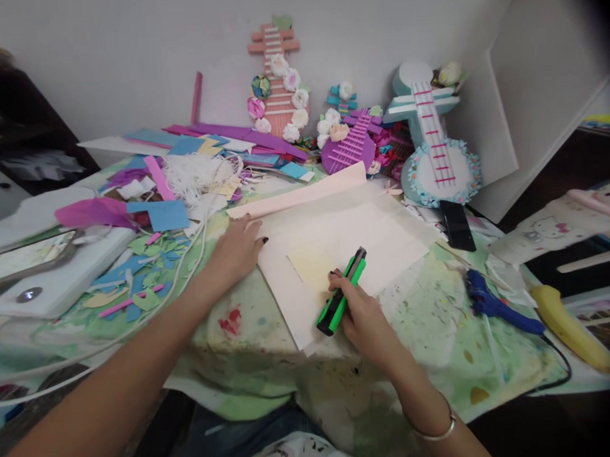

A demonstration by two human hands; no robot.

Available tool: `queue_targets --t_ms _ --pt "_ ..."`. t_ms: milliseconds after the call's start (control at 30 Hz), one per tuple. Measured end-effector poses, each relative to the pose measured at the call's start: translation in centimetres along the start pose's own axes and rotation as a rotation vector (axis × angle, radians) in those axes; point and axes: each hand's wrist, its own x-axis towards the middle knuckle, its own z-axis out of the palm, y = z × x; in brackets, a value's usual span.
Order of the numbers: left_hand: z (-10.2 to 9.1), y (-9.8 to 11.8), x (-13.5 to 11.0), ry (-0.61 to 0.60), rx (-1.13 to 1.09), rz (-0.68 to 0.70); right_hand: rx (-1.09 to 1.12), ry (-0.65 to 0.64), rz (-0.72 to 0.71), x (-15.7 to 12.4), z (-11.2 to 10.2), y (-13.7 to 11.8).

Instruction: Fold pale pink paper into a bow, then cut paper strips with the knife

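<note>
And here a green-and-black hand tool (341, 292) is wrapped in the fingers of the right hand (368, 319), held above white sheets (385, 242) by the table's (433, 330) near edge. The left hand (238, 247) is laid loosely at their left side, by a pale pink strip (304, 194). Paper is apparently being steadied; a firm, flat hold is called for next. Toward the right edge, a blue glue gun (502, 305) is parked.

The head camera looks from above the lap (252, 433), facing forward and downward across the table (424, 344) to the wall (129, 68). Field of view is wide, with dark corners at right. Range is near: the left hand (240, 249) and right hand (361, 313) lie around mid-frame, below and ahead of the lens.
</note>
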Motion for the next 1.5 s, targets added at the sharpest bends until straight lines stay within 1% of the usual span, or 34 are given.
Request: queue_targets --t_ms 200,367,433,533,600,700,800,900,1067,1200,1267,1367,1500 --pt "0.8 -1.1 5.6 -0.027 0.045 -0.060 0.018 -0.022 0.020 0.3 -0.1 -0.1" --pt "1.2 -2.1 10.5 -0.032 0.002 -0.121 0.013 -0.030 0.013 0.5 0.0 -0.3" --pt "1.3 -2.6 12.3 -0.046 -0.033 -0.113 -0.004 -0.019 -0.001 0.4 0.2 -0.2" --pt "1.7 -3.4 14.4 -0.082 -0.104 -0.053 -0.025 -0.007 -0.024 0.3 0.4 -0.1" --pt "2.2 -3.7 15.6 -0.072 -0.132 -0.037 -0.039 -0.009 -0.035 0.2 0.4 -0.1" --pt "2.9 -3.9 17.1 -0.039 -0.168 -0.049 -0.058 -0.013 -0.033 0.2 0.3 -0.2" --pt "3.5 -3.6 18.2 -0.030 -0.232 -0.059 -0.075 -0.010 -0.021 0.1 0.2 -0.3" --pt "3.7 -3.3 18.7 0.005 -0.301 -0.048 -0.087 -0.010 -0.019 0.0 0.3 -0.2" --pt "3.5 -2.8 18.8 0.130 -0.423 0.011 -0.099 0.014 -0.024 0.0 0.5 0.1" --pt "3.7 -2.4 19.1 0.250 -0.472 0.015 -0.100 0.041 -0.019 0.2 0.5 0.2" --pt "4.0 -2.1 19.4 0.289 -0.479 0.009 -0.094 0.051 -0.016 0.3 0.5 0.3" --pt "4.6 -1.7 19.8 0.310 -0.474 0.000 -0.094 0.064 -0.019 0.2 0.6 0.4" --pt "5.5 -1.6 20.1 0.288 -0.435 0.005 -0.113 0.064 -0.012 0.3 0.4 0.4"
